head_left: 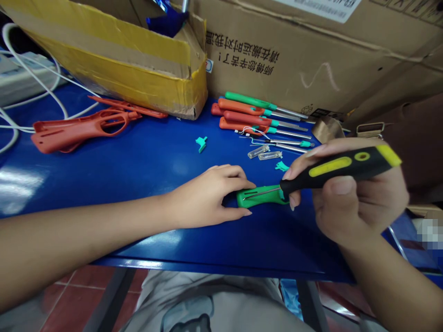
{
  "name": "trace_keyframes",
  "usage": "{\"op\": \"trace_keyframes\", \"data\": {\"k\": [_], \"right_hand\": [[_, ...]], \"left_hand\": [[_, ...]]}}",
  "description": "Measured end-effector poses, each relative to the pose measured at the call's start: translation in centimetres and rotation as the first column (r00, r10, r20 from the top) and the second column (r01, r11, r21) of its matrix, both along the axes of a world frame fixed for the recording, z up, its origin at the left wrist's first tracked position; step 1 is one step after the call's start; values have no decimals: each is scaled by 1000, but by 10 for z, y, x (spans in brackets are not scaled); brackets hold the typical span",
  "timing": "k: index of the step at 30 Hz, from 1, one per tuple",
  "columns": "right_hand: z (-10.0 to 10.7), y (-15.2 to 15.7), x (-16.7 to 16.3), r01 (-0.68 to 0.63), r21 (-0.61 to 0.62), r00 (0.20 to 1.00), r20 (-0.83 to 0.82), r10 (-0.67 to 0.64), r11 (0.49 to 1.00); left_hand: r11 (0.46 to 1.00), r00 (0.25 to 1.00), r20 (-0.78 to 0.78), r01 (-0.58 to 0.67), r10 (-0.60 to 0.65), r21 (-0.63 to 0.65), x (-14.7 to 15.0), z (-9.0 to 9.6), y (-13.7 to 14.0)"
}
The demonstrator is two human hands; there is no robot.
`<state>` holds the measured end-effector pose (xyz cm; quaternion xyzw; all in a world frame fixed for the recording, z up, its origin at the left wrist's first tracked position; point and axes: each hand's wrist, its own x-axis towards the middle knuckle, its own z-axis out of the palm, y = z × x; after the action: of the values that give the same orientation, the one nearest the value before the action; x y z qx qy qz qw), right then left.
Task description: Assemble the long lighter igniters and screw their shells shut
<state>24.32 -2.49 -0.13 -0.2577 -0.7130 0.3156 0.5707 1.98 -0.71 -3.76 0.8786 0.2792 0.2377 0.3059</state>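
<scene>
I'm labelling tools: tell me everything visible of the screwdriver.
The screwdriver has a black, plastic-looking handle with a yellow inlay, a yellow-rimmed hole and a yellow butt, plus a thin metal shaft. The right hand grips the handle; the shaft slants left and down over the green casing, its tip near the casing's left end. Tip shape is unclear.

Small green plastic case (263, 199), slotted and rounded at its left end, lying lengthwise on a blue table (207, 246). Above it slants a black-and-yellow screwdriver (316, 175), tip pointing left.
</scene>
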Motion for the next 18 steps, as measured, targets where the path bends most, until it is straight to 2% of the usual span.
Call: {"op": "trace_keyframes", "data": {"k": [5,9,13,18], "right_hand": [[0,0,-1,4,-32,1000,22,-3,999],[4,1,-1,-14,32,999,51,12,999],[15,1,-5,23,57,979,202,-34,998],[31,2,-12,73,260,899,401,-176,963]], "left_hand": [[1000,1000,-8,-4,3,-1,0,0,0],[1000,1000,-15,1,-1,3,-1,-1,0],[1000,1000,-21,2,-1,8,0,0,0],[999,1000,-17,-9,10,44,-1,-1,-2]]}}
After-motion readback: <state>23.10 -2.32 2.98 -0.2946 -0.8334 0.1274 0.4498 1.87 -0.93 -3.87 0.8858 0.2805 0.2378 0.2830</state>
